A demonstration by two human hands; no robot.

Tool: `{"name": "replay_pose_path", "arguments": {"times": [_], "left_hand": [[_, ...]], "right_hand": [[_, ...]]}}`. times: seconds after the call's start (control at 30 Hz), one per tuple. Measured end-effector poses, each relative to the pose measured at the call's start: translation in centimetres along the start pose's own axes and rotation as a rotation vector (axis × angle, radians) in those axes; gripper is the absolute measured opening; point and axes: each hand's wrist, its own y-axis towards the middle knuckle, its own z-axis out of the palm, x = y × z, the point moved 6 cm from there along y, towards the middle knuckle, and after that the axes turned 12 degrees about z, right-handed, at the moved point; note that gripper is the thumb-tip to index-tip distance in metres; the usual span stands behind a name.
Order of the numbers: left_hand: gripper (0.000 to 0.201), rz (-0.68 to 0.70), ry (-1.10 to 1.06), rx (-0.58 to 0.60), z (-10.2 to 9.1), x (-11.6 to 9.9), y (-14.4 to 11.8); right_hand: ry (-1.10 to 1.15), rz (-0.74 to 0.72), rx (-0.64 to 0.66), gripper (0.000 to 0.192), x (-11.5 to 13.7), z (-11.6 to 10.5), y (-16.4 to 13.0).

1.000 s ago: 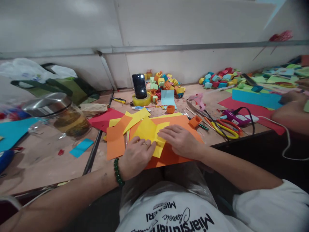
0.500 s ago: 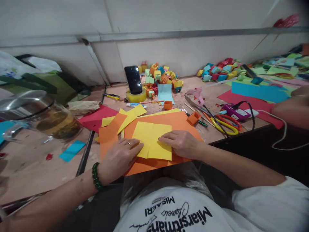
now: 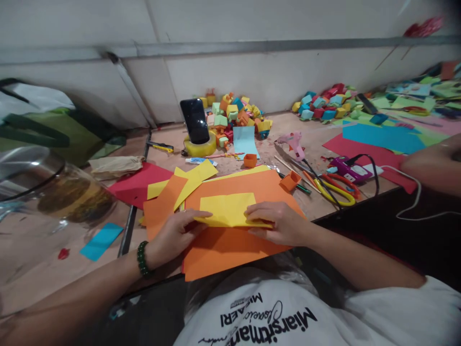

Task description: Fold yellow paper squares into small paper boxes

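My left hand and my right hand each pinch one end of a yellow paper sheet, fingers over the top and thumbs tucked beneath its near edge. Both grips are lightly closed on the paper, not clenched. The sheet now reads as a low, wide band folded over on itself, with its near edge lifted a little off the large orange sheet under it. Half a second ago the same yellow paper lay open and flat as a near square, with my palms pressing down on it; a second ago it was creased at an angle. So the paper has been flattened and then doubled in half, and I judge this as a fold just being brought together, its crease not yet pressed.

A green bead bracelet sits on my left wrist. More orange and yellow sheets fan out to the left on the wooden table. Beyond lie a small orange paper box, scissors with yellow and red handles, a pink glue gun, a phone propped in a roll of tape and a heap of coloured paper cubes. Another person's arm rests at the right edge. The view has also shifted slightly leftward since earlier.
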Motion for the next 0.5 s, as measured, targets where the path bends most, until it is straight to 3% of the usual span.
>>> {"name": "replay_pose_path", "arguments": {"times": [0.13,0.23,0.37,0.5], "left_hand": [[0.058,-0.148,-0.144,-0.055,0.4,1.2,0.1],[0.072,-0.168,-0.151,-0.069,0.3,1.3,0.3],[0.078,-0.135,-0.071,-0.045,0.2,1.4,0.2],[0.065,0.059,0.229,0.001,0.0,0.9,0.0]], "right_hand": [[0.103,0.375,-0.09,0.034,-1.3,-0.1,0.3],[0.073,0.5,-0.145,0.045,-1.8,0.3,0.4],[-0.142,0.454,-0.214,0.063,-0.9,0.5,0.2],[-0.414,0.244,-0.331,0.047,1.7,-0.1,0.2]]}}
